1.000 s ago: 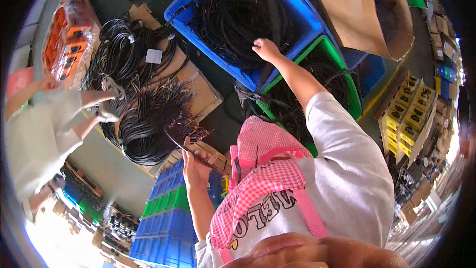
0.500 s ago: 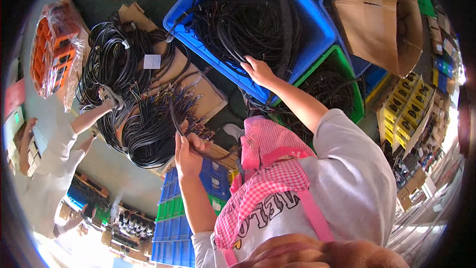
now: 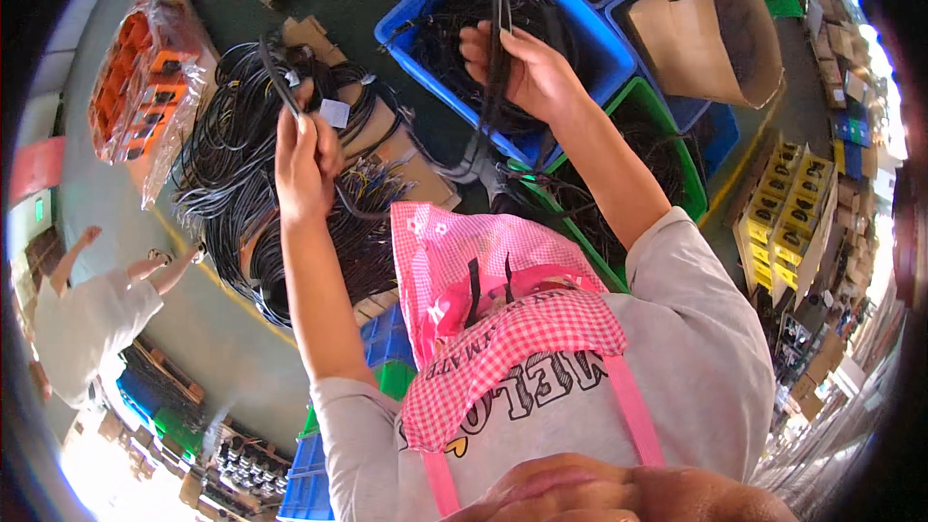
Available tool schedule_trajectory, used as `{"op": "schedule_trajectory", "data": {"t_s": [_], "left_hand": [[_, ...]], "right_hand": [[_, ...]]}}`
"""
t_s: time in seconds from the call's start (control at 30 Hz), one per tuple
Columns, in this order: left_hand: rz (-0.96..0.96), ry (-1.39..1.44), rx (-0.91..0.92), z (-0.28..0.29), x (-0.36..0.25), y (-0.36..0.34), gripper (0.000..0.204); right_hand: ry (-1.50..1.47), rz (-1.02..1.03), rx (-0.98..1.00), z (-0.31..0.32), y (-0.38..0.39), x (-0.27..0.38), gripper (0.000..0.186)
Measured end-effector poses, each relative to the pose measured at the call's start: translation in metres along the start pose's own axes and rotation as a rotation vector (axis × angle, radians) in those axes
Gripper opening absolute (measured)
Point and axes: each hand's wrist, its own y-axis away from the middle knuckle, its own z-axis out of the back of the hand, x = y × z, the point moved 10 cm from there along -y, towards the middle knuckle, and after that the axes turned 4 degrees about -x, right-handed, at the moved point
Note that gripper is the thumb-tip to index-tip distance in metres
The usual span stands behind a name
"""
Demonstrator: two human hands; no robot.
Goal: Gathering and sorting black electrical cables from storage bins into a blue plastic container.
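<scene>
My left hand (image 3: 307, 159) is closed round a black cable (image 3: 274, 77), whose upper end sticks out past the fingers over a pile of coiled black cables (image 3: 217, 155). Below that hand, a cable curves toward my apron. At the blue bin, my right hand (image 3: 530, 68) has its thumb and fingers round a doubled length of black cable (image 3: 497, 0), which rises above the hand and hangs down past the bin's near edge. Whether both hands hold one and the same cable I cannot tell. The blue bin (image 3: 425, 87) contains more tangled black cables.
A green bin (image 3: 667, 106) with dark cables stands right of the blue one, near an open cardboard box (image 3: 681, 43). Orange crates in clear wrap (image 3: 145, 87) are at left; yellow boxes (image 3: 785, 213) at right. Another person (image 3: 97, 319) walks at far left.
My left hand has moved up and left with its cable. The right hand has lifted its cable out of the bin's coil. At left, the other person has moved away from the cable pile.
</scene>
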Motion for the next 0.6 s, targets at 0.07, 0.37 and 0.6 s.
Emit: {"op": "schedule_trajectory", "data": {"t_s": [0.07, 0.37, 0.6], "left_hand": [[-0.096, -0.045, 0.076, -0.004, -0.035, -0.011, 0.038], [-0.116, -0.066, -0.033, 0.038, -0.069, -0.030, 0.035], [0.176, -0.071, -0.016, 0.007, 0.080, -0.016, 0.035]], "right_hand": [[0.007, 0.057, 0.021, -0.017, -0.004, -0.001, 0.030], [0.423, 0.117, 0.074, -0.078, -0.021, -0.051, 0.026], [0.970, 0.054, 0.160, -0.066, -0.050, -0.102, 0.024]]}}
